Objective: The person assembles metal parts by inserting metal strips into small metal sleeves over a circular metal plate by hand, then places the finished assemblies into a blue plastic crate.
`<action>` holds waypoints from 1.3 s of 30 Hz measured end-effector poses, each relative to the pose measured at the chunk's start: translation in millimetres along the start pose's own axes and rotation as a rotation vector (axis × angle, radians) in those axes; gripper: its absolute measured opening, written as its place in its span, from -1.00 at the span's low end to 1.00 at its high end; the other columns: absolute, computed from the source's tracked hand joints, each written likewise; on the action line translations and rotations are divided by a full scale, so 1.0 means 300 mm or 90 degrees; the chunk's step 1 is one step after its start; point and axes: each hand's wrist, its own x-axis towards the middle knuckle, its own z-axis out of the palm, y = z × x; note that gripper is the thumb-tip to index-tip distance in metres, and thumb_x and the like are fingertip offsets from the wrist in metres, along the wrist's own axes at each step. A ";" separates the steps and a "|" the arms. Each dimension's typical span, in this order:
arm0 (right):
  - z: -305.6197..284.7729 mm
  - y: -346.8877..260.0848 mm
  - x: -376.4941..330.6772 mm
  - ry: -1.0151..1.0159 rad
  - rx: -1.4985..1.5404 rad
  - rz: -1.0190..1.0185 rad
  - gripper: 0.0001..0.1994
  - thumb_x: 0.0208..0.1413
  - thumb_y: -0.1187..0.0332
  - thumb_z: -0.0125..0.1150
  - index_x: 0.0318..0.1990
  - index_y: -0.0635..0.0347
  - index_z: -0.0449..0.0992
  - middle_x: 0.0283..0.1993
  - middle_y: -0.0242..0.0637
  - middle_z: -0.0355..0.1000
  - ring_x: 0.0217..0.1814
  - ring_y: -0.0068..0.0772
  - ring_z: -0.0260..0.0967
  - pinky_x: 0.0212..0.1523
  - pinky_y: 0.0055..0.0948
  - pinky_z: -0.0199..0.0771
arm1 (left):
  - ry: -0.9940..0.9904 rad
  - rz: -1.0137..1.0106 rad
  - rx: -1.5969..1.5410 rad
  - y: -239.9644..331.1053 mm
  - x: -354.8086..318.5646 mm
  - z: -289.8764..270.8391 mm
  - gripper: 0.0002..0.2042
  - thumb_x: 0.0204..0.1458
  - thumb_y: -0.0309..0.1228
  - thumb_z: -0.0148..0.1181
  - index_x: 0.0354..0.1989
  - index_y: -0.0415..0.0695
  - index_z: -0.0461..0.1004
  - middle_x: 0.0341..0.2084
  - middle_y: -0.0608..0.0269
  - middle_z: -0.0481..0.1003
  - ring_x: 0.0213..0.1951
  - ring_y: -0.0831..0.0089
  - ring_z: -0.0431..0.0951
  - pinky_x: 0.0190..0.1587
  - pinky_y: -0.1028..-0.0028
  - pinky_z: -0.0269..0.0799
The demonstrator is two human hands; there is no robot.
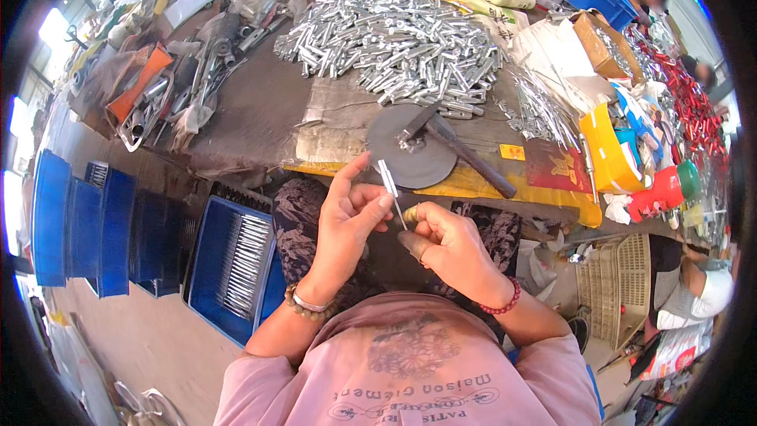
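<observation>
My left hand pinches a small silvery metal part between thumb and fingers, held upright over my lap. My right hand is closed on a thin metal pin that meets the lower end of that part. Both hands hover just in front of the table edge. Right beyond them lies a round grey metal disc with a hammer resting across it. Farther back sits a big heap of silvery metal parts.
A blue crate of finished metal pieces stands at my left knee, with stacked blue crates farther left. Thin pins, a yellow box, a red bottle and red parts crowd the right. Another person sits right.
</observation>
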 end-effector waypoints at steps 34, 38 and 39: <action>-0.105 0.056 0.137 0.124 0.118 -0.016 -0.70 0.46 0.39 0.27 0.24 0.28 0.57 -0.25 -0.32 0.62 -0.43 -0.73 0.45 -0.42 -0.69 0.48 | 0.615 -0.202 0.140 -0.618 0.063 -1.484 -0.59 0.07 -0.50 0.58 0.07 -0.35 0.60 -0.26 0.04 0.72 -0.29 0.29 0.75 -0.26 0.34 0.70; -0.119 0.058 0.124 0.138 0.123 -0.026 -0.71 0.46 0.38 0.27 0.23 0.28 0.57 -0.24 -0.32 0.63 -0.42 -0.73 0.46 -0.41 -0.68 0.49 | 0.611 -0.191 0.230 -0.587 0.133 -1.362 -0.61 0.19 -0.48 0.51 0.11 -0.42 0.57 -0.38 0.09 0.68 -0.43 0.34 0.68 -0.45 0.37 0.55; -0.122 0.056 0.120 0.132 0.133 -0.035 -0.71 0.46 0.38 0.27 0.23 0.27 0.57 -0.23 -0.32 0.63 -0.41 -0.73 0.46 -0.40 -0.67 0.50 | 0.621 -0.179 0.327 -0.591 0.122 -1.368 -0.57 0.16 -0.45 0.55 0.12 -0.41 0.58 -0.37 0.08 0.70 -0.41 0.36 0.70 -0.44 0.37 0.56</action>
